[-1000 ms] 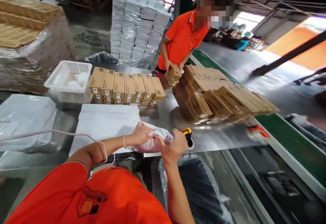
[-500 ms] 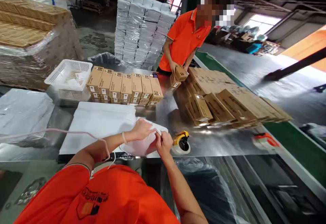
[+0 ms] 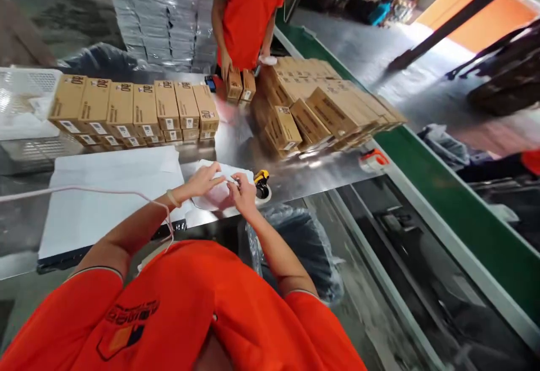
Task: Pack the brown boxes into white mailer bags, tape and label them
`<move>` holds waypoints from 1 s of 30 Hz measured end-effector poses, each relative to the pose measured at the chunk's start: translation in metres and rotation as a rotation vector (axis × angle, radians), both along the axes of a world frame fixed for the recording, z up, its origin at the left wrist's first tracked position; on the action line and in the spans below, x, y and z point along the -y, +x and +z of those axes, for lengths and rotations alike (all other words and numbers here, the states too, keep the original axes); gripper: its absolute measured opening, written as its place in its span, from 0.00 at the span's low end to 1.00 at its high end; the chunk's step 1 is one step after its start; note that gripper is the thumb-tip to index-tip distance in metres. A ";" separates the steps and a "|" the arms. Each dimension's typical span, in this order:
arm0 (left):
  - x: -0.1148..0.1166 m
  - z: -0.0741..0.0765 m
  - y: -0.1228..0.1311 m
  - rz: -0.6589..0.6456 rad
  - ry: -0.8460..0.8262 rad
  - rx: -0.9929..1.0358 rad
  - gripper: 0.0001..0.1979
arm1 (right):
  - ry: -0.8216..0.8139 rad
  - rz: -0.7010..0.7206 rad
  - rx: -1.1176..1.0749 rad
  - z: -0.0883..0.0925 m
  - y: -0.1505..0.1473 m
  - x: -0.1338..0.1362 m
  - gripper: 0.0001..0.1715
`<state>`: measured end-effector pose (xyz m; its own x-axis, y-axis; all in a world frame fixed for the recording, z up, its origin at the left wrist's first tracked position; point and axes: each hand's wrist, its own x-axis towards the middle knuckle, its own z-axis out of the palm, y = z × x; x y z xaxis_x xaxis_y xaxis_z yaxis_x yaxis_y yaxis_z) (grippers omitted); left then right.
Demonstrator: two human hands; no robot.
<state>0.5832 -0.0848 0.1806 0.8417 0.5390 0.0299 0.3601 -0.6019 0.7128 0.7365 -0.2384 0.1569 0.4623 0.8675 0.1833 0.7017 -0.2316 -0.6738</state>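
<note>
A white, thin, sheet-like wrapper (image 3: 217, 198) lies at the table's front edge, with a pinkish tint on its near side. My left hand (image 3: 204, 180) rests over its left part, fingers stretched and apart. At its right part, my right hand (image 3: 244, 192) has thumb and fingers closed on the wrapper near the middle. The exact pinch is small and partly hidden. Just right of my right hand stands a yellow-and-black tape dispenser (image 3: 262, 182) with a clear roll. To the left lies a stack of large white sheets (image 3: 113, 191).
Brown boxes (image 3: 143, 107) stand in a row behind the sheets, beside a white basket (image 3: 29, 101). More boxes (image 3: 337, 112) are piled right. A co-worker (image 3: 253, 17) in orange handles two boxes. A red-and-white tape dispenser (image 3: 373, 160) sits near the green conveyor (image 3: 439, 185). A lined bin (image 3: 295, 241) stands below.
The view has swung right and down. My left fingers have spread away from my right hand. The co-worker's boxes now stand side by side on the table, and one hand holds something white.
</note>
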 end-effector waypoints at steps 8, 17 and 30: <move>0.027 0.016 -0.005 0.121 0.405 -0.079 0.20 | -0.390 -0.028 -0.125 0.041 0.020 -0.032 0.08; 0.007 0.002 0.015 -0.097 0.194 -0.111 0.17 | -0.103 0.148 0.190 0.049 0.038 -0.007 0.20; 0.011 -0.020 -0.023 0.221 0.291 0.042 0.22 | -0.013 0.420 0.029 0.010 0.046 -0.019 0.26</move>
